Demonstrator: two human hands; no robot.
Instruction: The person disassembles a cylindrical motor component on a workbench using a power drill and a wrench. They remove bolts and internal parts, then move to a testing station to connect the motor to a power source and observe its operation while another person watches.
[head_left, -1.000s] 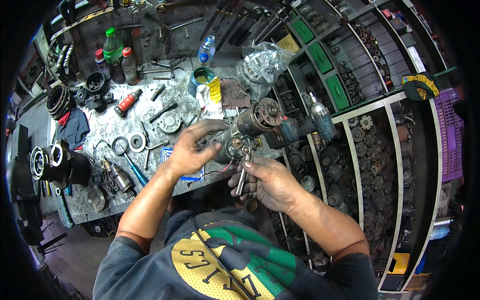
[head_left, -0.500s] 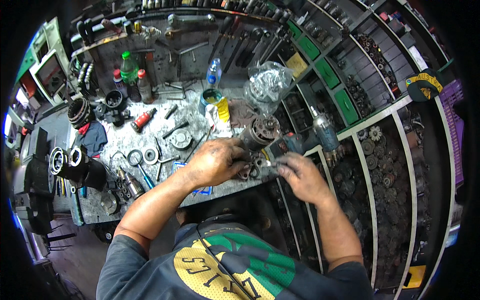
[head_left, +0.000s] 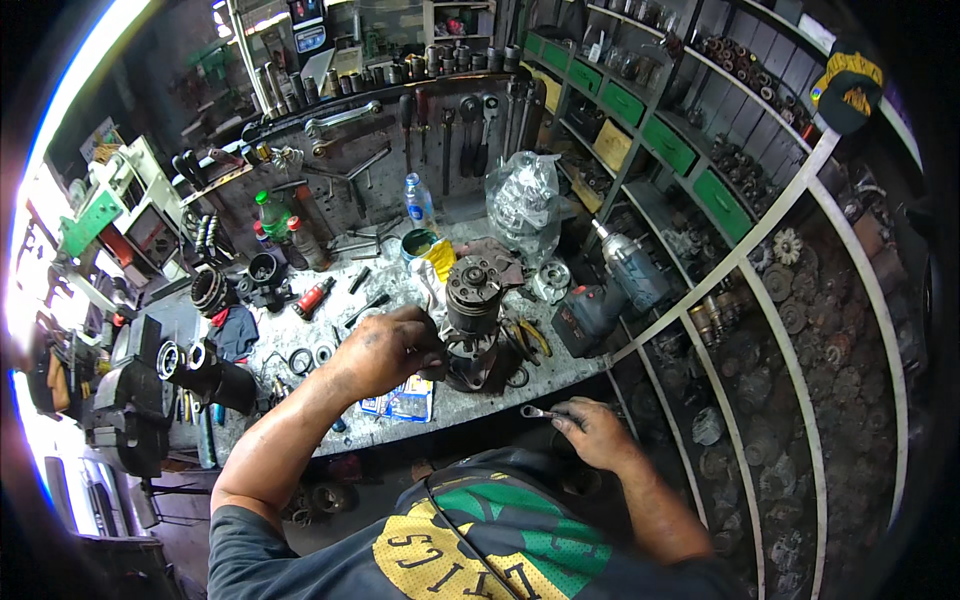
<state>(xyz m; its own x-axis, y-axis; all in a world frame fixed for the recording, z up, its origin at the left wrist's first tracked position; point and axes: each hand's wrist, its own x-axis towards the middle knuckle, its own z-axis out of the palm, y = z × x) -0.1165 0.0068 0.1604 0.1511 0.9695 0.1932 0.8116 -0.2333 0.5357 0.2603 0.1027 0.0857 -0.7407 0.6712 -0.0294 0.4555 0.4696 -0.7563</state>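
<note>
Head view: left hand [head_left: 385,350] steadies upright compressor [head_left: 472,320], axis vertical.

Green bins [head_left: 668,146] (yellow rag [head_left: 441,258])

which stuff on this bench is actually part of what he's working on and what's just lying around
In use:
- left hand gripping the round metal compressor
- right hand holding a small wrench

Lying about:
- cordless drill
- yellow-handled pliers
- water bottle
- green bottle
- clear plastic bag
</note>
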